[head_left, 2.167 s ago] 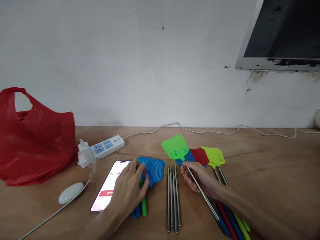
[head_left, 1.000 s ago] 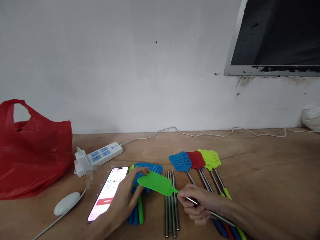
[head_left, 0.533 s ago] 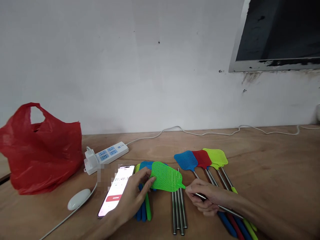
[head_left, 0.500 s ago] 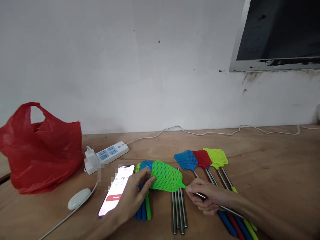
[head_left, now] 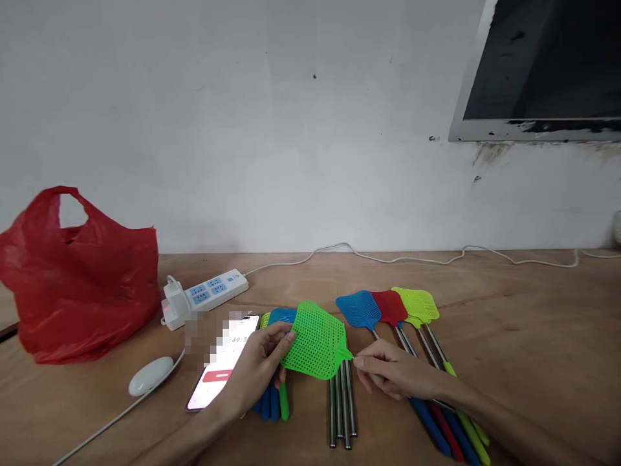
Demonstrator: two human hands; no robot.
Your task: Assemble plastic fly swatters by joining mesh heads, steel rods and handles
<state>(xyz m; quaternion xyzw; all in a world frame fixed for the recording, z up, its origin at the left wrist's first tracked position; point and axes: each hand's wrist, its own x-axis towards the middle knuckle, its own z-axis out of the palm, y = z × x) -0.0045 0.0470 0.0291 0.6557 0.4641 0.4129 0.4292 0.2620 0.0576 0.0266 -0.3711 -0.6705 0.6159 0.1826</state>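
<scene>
My left hand (head_left: 264, 356) pinches the far edge of a bright green fly swatter head (head_left: 315, 340), its perforated face tilted up. At the narrow neck of that head, the fingers of my right hand (head_left: 388, 369) are closed around the end of a metal rod (head_left: 444, 406), most of which is hidden by the hand and forearm. Below the green head lie several loose metal rods (head_left: 342, 414). Right of them are fly swatters with a blue head (head_left: 359, 309), a red head (head_left: 389, 307) and yellow-green heads (head_left: 416, 305). Blue and green handles (head_left: 274, 401) lie under my left hand.
A phone (head_left: 218, 375) showing a timer lies at the left, partly blurred out. Beyond it are a white power strip (head_left: 213, 291) with a cable along the wall, a white mouse-like object (head_left: 151, 377) and a red plastic bag (head_left: 87, 285) on the wooden table (head_left: 533, 336).
The green head has turned a little, tilting its face more toward me. My right hand has shifted slightly left and its fingers now pinch closer at the neck, covering more of the rod.
</scene>
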